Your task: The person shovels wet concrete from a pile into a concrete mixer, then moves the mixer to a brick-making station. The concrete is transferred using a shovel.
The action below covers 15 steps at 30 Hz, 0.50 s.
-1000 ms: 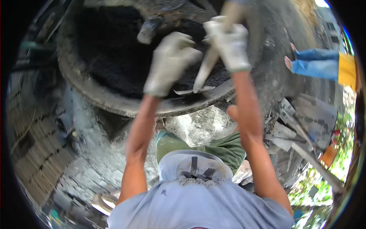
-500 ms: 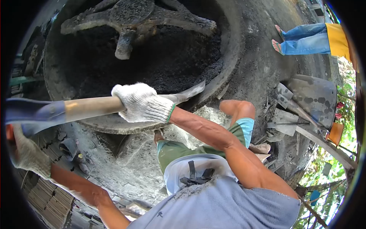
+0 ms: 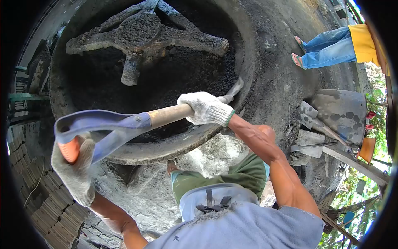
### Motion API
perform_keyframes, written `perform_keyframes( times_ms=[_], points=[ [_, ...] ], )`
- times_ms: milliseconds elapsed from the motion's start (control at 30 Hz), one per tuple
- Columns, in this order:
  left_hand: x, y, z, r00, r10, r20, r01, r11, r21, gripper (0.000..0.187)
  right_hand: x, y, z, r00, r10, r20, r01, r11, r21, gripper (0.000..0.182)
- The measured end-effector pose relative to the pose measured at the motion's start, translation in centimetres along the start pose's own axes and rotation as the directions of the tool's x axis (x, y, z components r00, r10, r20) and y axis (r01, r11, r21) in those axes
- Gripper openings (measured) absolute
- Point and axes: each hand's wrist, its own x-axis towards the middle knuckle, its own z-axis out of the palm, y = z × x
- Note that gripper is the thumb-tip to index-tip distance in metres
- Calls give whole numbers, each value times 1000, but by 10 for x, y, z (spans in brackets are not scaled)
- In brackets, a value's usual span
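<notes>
My left hand (image 3: 74, 170), in a knitted work glove, is closed around the orange grip in the blue D-shaped handle of a shovel (image 3: 171, 115). Farther along, my right hand (image 3: 205, 108) wears a white glove and grips the wooden shaft. The shovel's metal blade, blurred and partly hidden behind my right hand, lies over the near right side of a large round pan (image 3: 163, 150). Dark granular mix (image 3: 186, 66) fills the pan's floor. Above the mix stands a crusted metal mixer arm (image 3: 139, 33) with several spokes.
At the upper right stands a person (image 3: 331, 47) in jeans and sandals. A stained metal sheet (image 3: 342, 112), more tools and an orange container (image 3: 366, 150) are at the right. Stacked flat pieces (image 3: 54, 207) line the lower left. The pan's rim rises in front of my legs.
Both hands have carried the shovel to the right, its blade moving toward the pan's right wall. The whole handle now shows. The view has shifted slightly.
</notes>
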Motion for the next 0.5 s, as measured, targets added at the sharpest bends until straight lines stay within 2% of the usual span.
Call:
perform_keyframes(
  times_ms=[33,100,133,167,233,300,333,367,433,500],
  points=[
    [3,4,14,1000,19,-8,-20,990,-141,29,-2,7,-11,1000,10,-17,-10,1000,-11,18],
    [1,-3,80,983,169,-77,-169,986,8,31,-2,54,-10,980,-26,-198,5,994,-105,18],
    [-5,-28,101,996,92,8,-92,995,40,36,6,86,6,991,39,-126,-59,985,-160,17],
    [-12,-38,106,986,-165,22,166,969,-184,37,15,111,16,993,102,-54,-112,966,-231,17],
    [-15,-50,87,929,-312,200,366,853,-371,36,19,108,28,994,-63,-86,41,971,-236,19],
    [-21,-40,50,952,-280,121,299,935,-189,42,13,65,8,980,-150,-134,116,966,-230,20],
    [-26,-39,36,977,-176,117,207,908,-365,47,15,49,-2,982,-139,-124,103,960,-261,21],
    [-26,-33,28,995,-85,56,100,912,-397,46,14,34,-16,978,-159,-133,122,961,-248,22],
    [-19,-21,25,994,-9,105,55,892,-449,38,12,25,-45,973,-153,-171,114,969,-218,24],
    [-19,-34,87,914,-377,153,396,737,-549,43,12,78,-49,900,-247,-360,164,955,-246,27]
  ],
)
